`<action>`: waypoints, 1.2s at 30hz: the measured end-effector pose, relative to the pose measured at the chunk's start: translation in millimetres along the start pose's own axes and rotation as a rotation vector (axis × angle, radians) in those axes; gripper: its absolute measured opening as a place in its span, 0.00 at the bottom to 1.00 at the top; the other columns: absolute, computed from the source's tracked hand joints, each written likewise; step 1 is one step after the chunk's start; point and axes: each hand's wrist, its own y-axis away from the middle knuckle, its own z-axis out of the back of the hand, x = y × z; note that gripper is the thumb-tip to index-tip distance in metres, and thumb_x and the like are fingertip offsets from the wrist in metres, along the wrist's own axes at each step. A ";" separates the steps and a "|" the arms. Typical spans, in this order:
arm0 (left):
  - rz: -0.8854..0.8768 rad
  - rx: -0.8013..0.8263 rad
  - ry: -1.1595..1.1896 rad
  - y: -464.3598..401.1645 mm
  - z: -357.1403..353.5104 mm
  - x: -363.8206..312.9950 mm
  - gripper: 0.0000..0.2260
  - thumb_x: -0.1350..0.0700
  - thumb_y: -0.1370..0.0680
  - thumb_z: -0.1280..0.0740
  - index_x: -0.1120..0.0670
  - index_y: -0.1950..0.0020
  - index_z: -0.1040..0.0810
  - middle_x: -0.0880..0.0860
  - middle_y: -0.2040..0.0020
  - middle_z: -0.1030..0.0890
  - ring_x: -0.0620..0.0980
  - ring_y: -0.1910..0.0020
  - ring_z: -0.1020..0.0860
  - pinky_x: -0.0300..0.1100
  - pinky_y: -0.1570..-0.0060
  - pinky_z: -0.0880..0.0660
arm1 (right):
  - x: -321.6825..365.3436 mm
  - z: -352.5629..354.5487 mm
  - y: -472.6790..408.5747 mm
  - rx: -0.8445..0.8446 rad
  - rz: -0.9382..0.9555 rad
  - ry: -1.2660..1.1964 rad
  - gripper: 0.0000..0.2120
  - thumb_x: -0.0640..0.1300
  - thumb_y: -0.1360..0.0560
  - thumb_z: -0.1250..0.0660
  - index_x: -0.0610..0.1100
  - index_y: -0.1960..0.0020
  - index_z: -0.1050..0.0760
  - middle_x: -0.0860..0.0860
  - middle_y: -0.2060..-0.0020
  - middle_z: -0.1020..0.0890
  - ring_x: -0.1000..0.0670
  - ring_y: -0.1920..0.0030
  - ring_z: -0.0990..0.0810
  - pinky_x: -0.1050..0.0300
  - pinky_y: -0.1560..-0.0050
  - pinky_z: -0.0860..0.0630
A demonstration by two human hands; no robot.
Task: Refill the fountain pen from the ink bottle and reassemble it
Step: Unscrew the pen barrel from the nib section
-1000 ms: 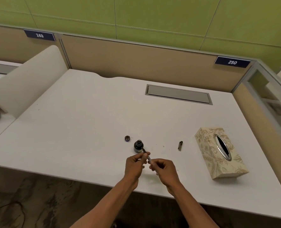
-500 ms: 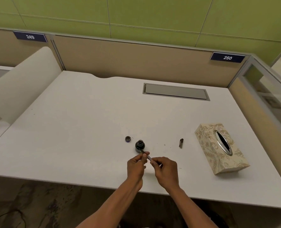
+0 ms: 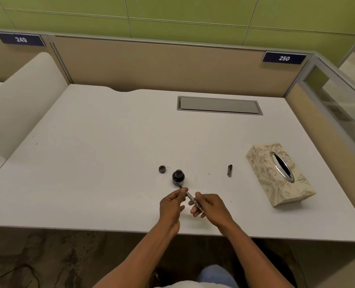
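A small dark ink bottle (image 3: pixel 178 176) stands uncapped on the white desk (image 3: pixel 110 154). Its cap (image 3: pixel 162 169) lies just to its left. Both my hands hold the thin fountain pen (image 3: pixel 190 196) just in front of the bottle, nib end pointing toward the bottle. My left hand (image 3: pixel 172 205) pinches the front section near the nib. My right hand (image 3: pixel 211 206) grips the rear of the pen. A dark pen cap with a clip (image 3: pixel 229 170) lies on the desk to the right.
A floral tissue box (image 3: pixel 276 173) sits at the right. A grey cable hatch (image 3: pixel 219 105) is set in the desk's far side. Beige partitions bound the back and right; the desk's front edge runs just under my wrists.
The pen and both hands stay just in front of the ink bottle; the fingers have shifted slightly on the pen. My view has shifted a little.
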 end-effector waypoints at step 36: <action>0.044 0.111 0.039 1.5 -49.1 1.7 0.08 0.55 0.20 0.31 0.52 0.42 0.15 0.51 0.49 0.16 0.53 0.47 0.23 0.47 0.44 0.27 | -8.4 61.5 -26.2 0.045 -0.003 -0.130 0.13 0.51 0.18 0.34 0.47 0.53 0.13 0.51 0.61 0.13 0.65 0.67 0.23 0.59 0.55 0.30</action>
